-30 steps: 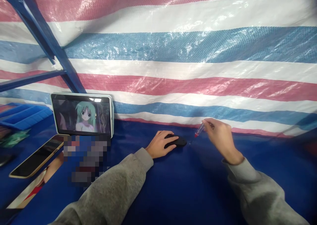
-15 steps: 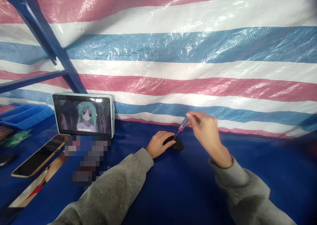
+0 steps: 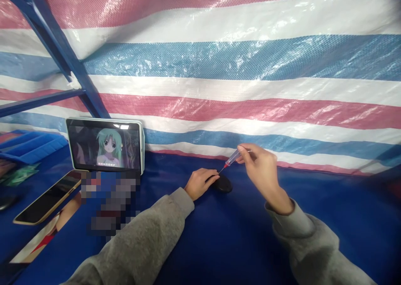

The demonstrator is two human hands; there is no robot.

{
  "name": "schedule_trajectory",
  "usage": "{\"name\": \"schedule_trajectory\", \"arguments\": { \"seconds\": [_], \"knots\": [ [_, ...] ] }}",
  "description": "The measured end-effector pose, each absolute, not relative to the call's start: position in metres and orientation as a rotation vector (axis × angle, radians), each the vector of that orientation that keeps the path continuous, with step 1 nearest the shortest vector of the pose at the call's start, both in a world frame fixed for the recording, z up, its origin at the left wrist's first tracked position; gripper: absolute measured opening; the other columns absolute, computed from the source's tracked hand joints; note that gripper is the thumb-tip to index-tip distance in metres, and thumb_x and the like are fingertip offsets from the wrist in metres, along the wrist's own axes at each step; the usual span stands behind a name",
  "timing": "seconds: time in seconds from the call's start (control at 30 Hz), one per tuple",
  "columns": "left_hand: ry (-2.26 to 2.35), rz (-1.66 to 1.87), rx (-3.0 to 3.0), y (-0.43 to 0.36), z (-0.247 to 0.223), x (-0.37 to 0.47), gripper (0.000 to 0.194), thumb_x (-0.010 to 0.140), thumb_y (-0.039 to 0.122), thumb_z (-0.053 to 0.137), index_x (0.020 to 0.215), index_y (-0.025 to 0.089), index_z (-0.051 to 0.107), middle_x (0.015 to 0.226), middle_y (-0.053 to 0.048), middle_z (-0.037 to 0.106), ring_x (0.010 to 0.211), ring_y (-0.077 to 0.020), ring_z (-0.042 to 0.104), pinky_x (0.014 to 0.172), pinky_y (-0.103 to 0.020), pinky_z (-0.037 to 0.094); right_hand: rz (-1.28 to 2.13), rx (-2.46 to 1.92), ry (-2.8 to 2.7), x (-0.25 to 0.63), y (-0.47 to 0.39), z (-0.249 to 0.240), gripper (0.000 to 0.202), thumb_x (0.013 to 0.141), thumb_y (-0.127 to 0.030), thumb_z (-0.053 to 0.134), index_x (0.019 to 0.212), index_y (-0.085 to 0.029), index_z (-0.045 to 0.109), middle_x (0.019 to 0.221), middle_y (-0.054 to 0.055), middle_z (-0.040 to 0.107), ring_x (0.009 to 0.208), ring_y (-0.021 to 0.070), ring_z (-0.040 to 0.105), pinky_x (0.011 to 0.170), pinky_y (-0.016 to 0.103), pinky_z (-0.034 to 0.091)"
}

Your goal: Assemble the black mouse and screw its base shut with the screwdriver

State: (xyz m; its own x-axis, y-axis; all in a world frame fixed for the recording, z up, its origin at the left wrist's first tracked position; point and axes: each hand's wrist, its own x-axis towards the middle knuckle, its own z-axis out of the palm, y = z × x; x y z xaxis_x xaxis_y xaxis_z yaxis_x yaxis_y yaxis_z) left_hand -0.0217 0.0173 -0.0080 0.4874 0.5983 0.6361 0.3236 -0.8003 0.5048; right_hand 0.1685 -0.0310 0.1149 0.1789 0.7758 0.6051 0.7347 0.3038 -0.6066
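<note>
**Screwdriver (image 3: 232, 157) tip beside the left hand (image 3: 201, 182)**

The right hand (image 3: 262, 166) pinches the screwdriver's handle; the shaft slopes down-left from that grip towards the black mouse (image 3: 223, 184), lower left of it. The left hand touches the mouse; whether it pinches, I cannot tell. Off-axis pressure could skid the tip into it; light steadying could let the mouse turn. Farther left stands 1 tablet (image 3: 105, 147).

white glare flecks the striped sheet (image 3: 219, 76); left edge looks soft.

blue tbl (image 3: 232, 243) w/ blk mouse (image 3: 223, 185) mid; phone (image 3: 48, 199), tablet (image 3: 106, 146), tray (image 3: 52, 146) on l
</note>
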Motion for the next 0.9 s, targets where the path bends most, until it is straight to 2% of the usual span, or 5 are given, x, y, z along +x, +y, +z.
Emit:
{"name": "schedule_trajectory", "arguments": {
  "seconds": [0.17, 0.33, 0.5, 0.73, 0.9],
  "knots": [
    [0.789, 1.193, 2.444, 0.017, -0.009, -0.022, 0.023, 0.098, 0.035, 0.05, 0.104, 0.021, 0.068, 0.105, -0.003, 0.073, 0.093, -0.0167, 0.069, 0.087, -0.03, 0.055, 0.177, -1.465, -1.551, 0.17, -0.032, 0.11, 0.042, 0.093, -0.052, 0.045, 0.097, -0.018, 0.07, 0.07, 0.005, 0.073, 0.06, 0.0195, 0.071, 0.065, 0.031, 0.055],
    [0.834, 1.147, 2.428, 0.016, -0.006, -0.023, 0.026, 0.099, 0.037, 0.048, 0.105, 0.022, 0.067, 0.103, -0.003, 0.073, 0.092, -0.017, 0.069, 0.086, -0.029, 0.055, 0.294, -1.503, -1.608, 0.17, -0.033, 0.107, 0.04, 0.089, -0.046, 0.054, 0.115, -0.018, 0.062, 0.074, 0.004, 0.074, 0.062, 0.021, 0.072, 0.068, 0.034, 0.057],
    [0.925, 1.114, 2.317, 0.015, -0.004, -0.023, 0.024, 0.099, 0.037, 0.047, 0.103, 0.023, 0.066, 0.09, 0.001, 0.072, 0.079, -0.0135, 0.069, 0.078, -0.023, 0.053, 0.394, -1.482, -1.497, 0.178, -0.031, 0.106, 0.035, 0.084, -0.046, 0.06, 0.107, -0.018, 0.061, 0.077, 0.004, 0.073, 0.063, 0.0202, 0.072, 0.065, 0.033, 0.059],
    [0.949, 1.136, 2.2, 0.015, 0.0, -0.024, 0.025, 0.099, 0.04, 0.047, 0.097, 0.022, 0.065, 0.087, 0.003, 0.071, 0.077, -0.0125, 0.068, 0.076, -0.021, 0.05, 0.558, -1.384, -1.395, 0.181, -0.027, 0.1, 0.039, 0.08, -0.051, 0.065, 0.1, -0.018, 0.06, 0.077, 0.006, 0.073, 0.061, 0.0209, 0.071, 0.063, 0.035, 0.06],
    [0.962, 1.158, 2.153, 0.015, 0.001, -0.024, 0.025, 0.098, 0.041, 0.048, 0.096, 0.023, 0.065, 0.086, 0.003, 0.071, 0.077, -0.0127, 0.067, 0.074, -0.021, 0.051, 0.614, -1.349, -1.285, 0.182, -0.025, 0.101, 0.042, 0.075, -0.053, 0.069, 0.095, -0.018, 0.06, 0.071, 0.005, 0.071, 0.059, 0.0222, 0.071, 0.06, 0.035, 0.061]
  ]
}}
